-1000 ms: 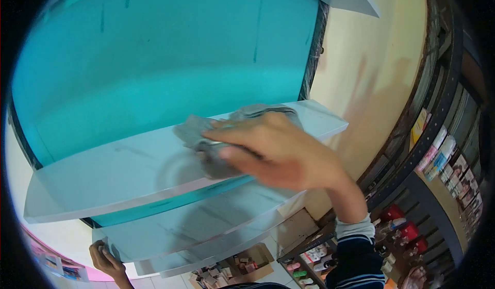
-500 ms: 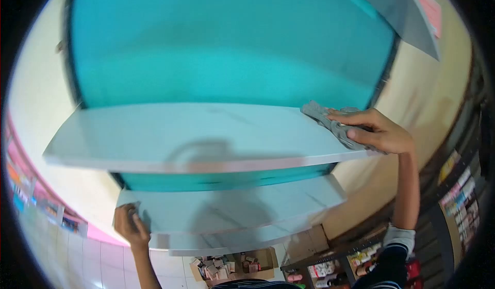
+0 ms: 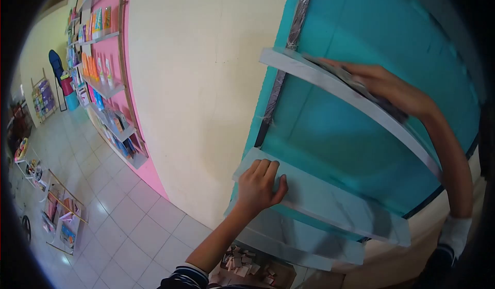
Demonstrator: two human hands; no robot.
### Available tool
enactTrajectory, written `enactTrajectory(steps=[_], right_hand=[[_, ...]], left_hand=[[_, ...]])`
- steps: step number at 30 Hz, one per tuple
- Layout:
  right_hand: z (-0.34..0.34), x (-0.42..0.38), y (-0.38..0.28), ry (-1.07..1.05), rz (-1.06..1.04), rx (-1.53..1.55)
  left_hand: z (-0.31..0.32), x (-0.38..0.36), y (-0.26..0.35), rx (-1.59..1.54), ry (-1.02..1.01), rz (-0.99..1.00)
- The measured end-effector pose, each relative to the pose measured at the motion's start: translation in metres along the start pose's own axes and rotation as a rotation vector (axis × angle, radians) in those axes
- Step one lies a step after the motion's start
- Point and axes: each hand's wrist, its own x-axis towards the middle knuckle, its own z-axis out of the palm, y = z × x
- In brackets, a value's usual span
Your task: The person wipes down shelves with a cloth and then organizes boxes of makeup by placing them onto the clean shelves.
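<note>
My right hand [image 3: 394, 89] holds a grey cloth [image 3: 356, 81], pressing it on the top of the upper white shelf [image 3: 335, 87]. The cloth is blurred and partly covered by the fingers. Lower down, my left hand [image 3: 259, 186] has its fingers curled at the left end of the lower white shelf [image 3: 330, 206], thumb apart. Its palm side is hidden. Behind both shelves is a turquoise panel [image 3: 350, 139].
A box of small cartons [image 3: 240, 263] stands on the floor below the shelves. At left, shelves of bottles and tubes [image 3: 98, 67] hang against a pink wall panel. A low rack [image 3: 64, 211] stands on the tiled floor [image 3: 134, 222].
The view has swung left, bringing the cream wall and pink display into sight. My right hand has moved with the cloth from the upper shelf's right end toward its left part.
</note>
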Motion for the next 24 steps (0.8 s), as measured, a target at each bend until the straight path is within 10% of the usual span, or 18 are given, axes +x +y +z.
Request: enactTrajectory(steps=[6, 12, 19, 24], right_hand=[[0.022, 0.035, -0.028, 0.097, -0.236, 0.007], [-0.007, -0.089, 0.003, 0.144, 0.060, 0.009], [0.006, -0.219, 0.014, 0.412, 1.037, -0.312], [0.011, -0.248, 0.007, 0.496, 1.331, -0.392]], left_hand=[[-0.001, -0.002, -0.005, -0.004, -0.014, 0.015], [0.009, -0.007, -0.018, 0.014, 0.059, 0.080], [0.015, -0.007, -0.017, 0.112, 0.077, 0.147], [0.017, -0.006, -0.021, 0.163, 0.060, 0.113]])
